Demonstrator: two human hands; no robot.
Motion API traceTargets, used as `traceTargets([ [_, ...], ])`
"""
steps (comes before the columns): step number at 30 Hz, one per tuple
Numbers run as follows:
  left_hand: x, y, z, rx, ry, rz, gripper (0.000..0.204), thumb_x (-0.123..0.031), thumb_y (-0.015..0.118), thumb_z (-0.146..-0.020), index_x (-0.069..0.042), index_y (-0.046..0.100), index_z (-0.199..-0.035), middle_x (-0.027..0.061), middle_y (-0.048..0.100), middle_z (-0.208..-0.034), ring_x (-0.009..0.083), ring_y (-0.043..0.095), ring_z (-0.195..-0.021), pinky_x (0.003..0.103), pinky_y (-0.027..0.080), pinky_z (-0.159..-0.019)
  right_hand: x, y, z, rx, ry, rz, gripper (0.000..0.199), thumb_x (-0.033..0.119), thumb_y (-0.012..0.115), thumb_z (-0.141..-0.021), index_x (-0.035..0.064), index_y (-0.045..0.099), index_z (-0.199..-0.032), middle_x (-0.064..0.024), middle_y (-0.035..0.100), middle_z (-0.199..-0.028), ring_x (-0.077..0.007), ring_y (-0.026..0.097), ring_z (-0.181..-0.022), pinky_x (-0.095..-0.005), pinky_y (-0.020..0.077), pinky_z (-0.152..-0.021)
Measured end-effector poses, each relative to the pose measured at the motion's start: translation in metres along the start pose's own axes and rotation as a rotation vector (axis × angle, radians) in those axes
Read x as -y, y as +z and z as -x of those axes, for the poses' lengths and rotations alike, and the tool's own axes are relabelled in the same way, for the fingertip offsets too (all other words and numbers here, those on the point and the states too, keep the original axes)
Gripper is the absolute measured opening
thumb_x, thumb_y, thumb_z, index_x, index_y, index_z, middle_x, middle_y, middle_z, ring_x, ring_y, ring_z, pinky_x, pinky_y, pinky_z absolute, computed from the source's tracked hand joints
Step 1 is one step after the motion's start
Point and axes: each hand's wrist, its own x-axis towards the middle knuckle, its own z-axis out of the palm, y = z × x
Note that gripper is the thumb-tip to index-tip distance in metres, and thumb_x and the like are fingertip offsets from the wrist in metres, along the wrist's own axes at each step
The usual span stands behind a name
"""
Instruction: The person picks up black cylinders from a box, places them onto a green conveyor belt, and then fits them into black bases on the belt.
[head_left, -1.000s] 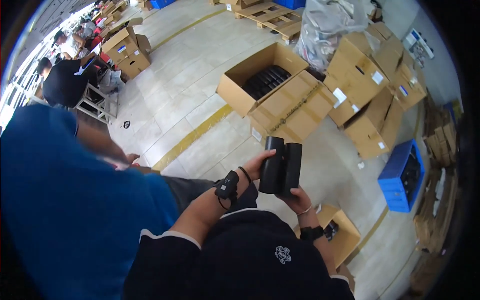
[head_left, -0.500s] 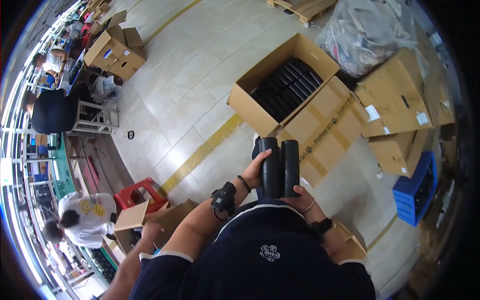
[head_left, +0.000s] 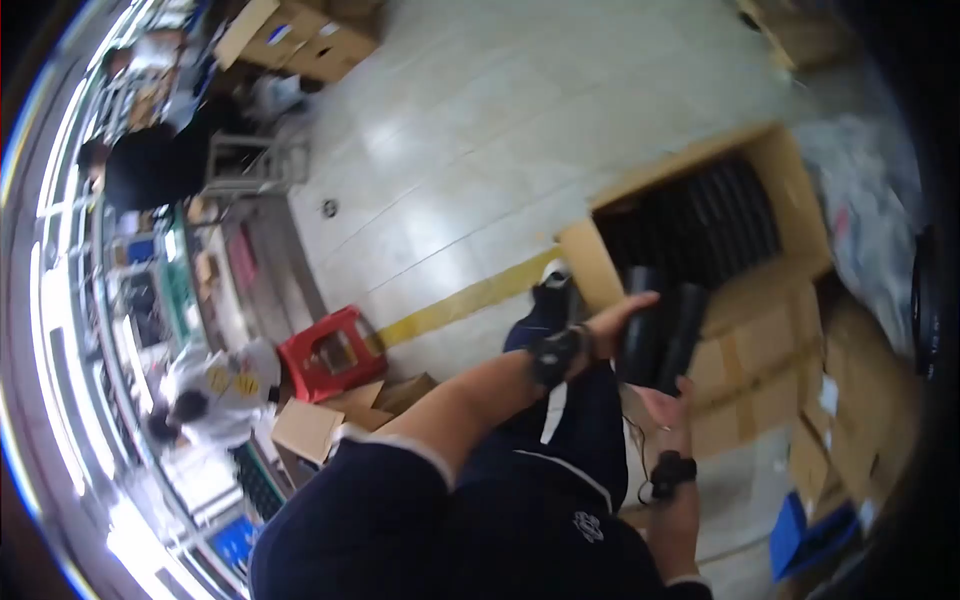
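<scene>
Two black ribbed cylinders (head_left: 640, 335) stand side by side in front of me, pressed together between my hands. My left hand (head_left: 617, 322) is closed round the left one, thumb across its upper part. Low on the right one, my right hand (head_left: 664, 404) grips near the bottom end; some of its fingers are hidden. Just beyond the cylinders is an open carton (head_left: 585, 262) holding rows of similar black pieces (head_left: 700, 220). The cylinders overlap its near edge in view, and whether they touch it I cannot tell. Motion blurs the picture.
Taped cardboard (head_left: 755, 375) lies right of my hands, with more cartons (head_left: 865, 400) and a blue bin (head_left: 805, 540) farther right. A red stool (head_left: 332, 352) and an opened carton (head_left: 308, 428) stand left. Co-workers sit along the bench at far left.
The view has turned. My hands, still holding both cylinders, are now right up by the open carton. A bare arm at the lower left has gone from view.
</scene>
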Motion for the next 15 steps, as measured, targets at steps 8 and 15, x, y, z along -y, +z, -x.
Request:
traceTargets([
  [8,-0.068,-0.078,-0.155,-0.38,-0.222,-0.022,0.053,-0.051,0.069,-0.074,-0.011,0.059,-0.108,0.0096,0.065,-0.093,0.026,0.064,-0.083,0.044,0.052,-0.079,0.117,-0.043,-0.149,-0.418,-0.053,0.751,0.087,0.035,0.071,-0.07,0.0116,0.029,-0.142,-0.0137,0.043,-0.134,-0.0263,0.042,-0.122,-0.0437,0.0321,-0.104],
  [15,-0.07,-0.13,-0.245,-0.464,-0.116,-0.126,0.053,-0.037,0.075,-0.076,-0.006,0.052,-0.113,0.01,0.062,-0.093,0.0241,0.062,-0.08,0.041,0.053,-0.072,0.201,-0.149,-0.319,-0.686,0.205,1.837,0.101,0.042,0.077,-0.057,0.0247,0.027,-0.143,-0.0215,0.022,-0.146,-0.0395,0.028,-0.132,-0.0469,0.0269,-0.107],
])
